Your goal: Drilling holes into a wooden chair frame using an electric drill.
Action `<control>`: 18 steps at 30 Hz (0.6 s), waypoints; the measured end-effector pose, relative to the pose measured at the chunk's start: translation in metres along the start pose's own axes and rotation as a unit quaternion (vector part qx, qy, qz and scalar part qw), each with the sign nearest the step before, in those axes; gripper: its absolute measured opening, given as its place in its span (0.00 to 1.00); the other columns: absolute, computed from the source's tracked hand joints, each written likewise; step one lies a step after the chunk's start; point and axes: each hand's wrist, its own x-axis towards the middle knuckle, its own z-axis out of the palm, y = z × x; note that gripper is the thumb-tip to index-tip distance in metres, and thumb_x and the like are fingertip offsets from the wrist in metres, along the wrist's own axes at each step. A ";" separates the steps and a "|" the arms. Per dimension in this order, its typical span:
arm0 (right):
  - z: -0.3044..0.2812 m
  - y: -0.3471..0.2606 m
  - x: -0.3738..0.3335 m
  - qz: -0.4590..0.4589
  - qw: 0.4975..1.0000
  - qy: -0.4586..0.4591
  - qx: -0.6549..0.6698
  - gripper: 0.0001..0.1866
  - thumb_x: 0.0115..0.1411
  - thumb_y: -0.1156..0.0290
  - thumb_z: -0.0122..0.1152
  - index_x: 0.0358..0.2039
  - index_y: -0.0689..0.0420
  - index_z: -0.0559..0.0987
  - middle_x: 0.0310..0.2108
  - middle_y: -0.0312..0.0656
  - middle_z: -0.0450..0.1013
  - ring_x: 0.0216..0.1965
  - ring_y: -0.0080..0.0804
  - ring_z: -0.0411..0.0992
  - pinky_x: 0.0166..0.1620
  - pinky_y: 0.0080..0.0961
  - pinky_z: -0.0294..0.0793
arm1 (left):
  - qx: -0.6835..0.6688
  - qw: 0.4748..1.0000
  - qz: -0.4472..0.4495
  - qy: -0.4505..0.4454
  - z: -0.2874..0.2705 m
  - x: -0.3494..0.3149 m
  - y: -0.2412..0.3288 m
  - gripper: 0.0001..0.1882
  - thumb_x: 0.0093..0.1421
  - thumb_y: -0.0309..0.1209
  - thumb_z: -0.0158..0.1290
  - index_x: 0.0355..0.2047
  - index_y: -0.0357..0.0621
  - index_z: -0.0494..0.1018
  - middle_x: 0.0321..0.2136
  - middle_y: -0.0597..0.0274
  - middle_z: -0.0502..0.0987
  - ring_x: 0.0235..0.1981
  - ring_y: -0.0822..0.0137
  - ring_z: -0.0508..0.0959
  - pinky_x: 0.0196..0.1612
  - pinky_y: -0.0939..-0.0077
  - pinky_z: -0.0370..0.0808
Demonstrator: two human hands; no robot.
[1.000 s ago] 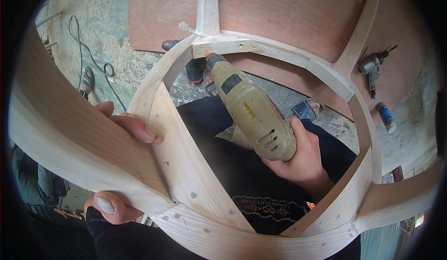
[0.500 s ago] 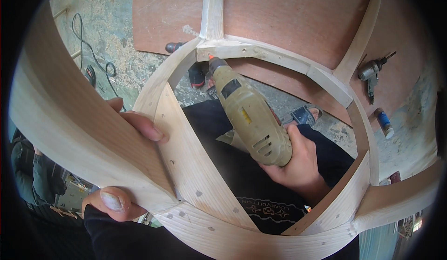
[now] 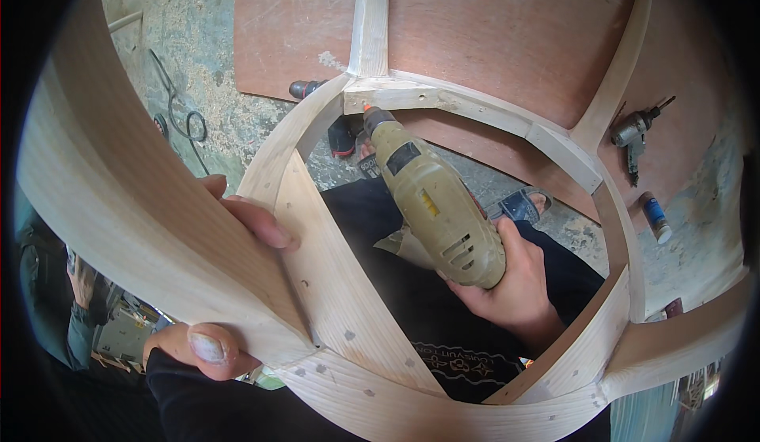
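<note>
A round, pale wooden chair frame (image 3: 388,383) with several curved legs lies across my lap. My left hand (image 3: 237,284) grips a wide curved leg (image 3: 158,204) at its foot, thumb on the near side and fingers on the inner side, beside a flat crosspiece (image 3: 348,284). Inside the ring, my right hand (image 3: 514,288) is wrapped round the handle of an olive-green power drill (image 3: 431,197). The drill points up and left. Its orange-tipped end meets a pale corner block (image 3: 380,99) at the far left of the ring; another hole shows farther right along that block.
A reddish-brown board (image 3: 491,38) lies on the dusty floor beyond the frame. On it at the right are a grey power tool (image 3: 633,137) and a blue can (image 3: 655,216). A second drill (image 3: 342,135) stands behind the ring. A black cord (image 3: 186,125) trails left; another person (image 3: 75,292) is at lower left.
The whole frame, with the drill and both hands, sits slightly farther right and lower in view. The drill tip stays at the same corner block. Both grips look unchanged.
</note>
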 end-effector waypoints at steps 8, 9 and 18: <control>-0.004 0.002 0.001 0.037 0.998 -0.002 0.044 0.31 0.44 0.62 0.82 0.41 0.59 0.70 0.32 0.53 0.79 0.34 0.57 0.81 0.35 0.43 0.81 | 0.115 0.991 0.063 0.018 0.007 -0.002 -0.004 0.65 0.41 0.74 0.66 0.65 0.36 0.60 0.36 0.53 0.78 0.41 0.60 0.77 0.58 0.64 0.69; -0.004 0.001 0.001 0.034 0.999 -0.001 0.036 0.31 0.44 0.62 0.82 0.41 0.59 0.70 0.32 0.53 0.79 0.34 0.57 0.81 0.35 0.43 0.81 | 0.114 0.991 0.063 0.014 0.008 -0.001 -0.005 0.65 0.41 0.74 0.66 0.65 0.36 0.60 0.36 0.53 0.78 0.41 0.60 0.77 0.58 0.64 0.69; -0.002 -0.008 0.002 0.013 1.000 -0.022 -0.015 0.30 0.46 0.63 0.82 0.41 0.60 0.70 0.32 0.51 0.80 0.35 0.53 0.82 0.35 0.39 0.81 | 0.126 0.990 0.068 0.004 0.006 -0.003 -0.005 0.64 0.43 0.73 0.66 0.66 0.36 0.59 0.37 0.53 0.76 0.42 0.61 0.77 0.56 0.64 0.71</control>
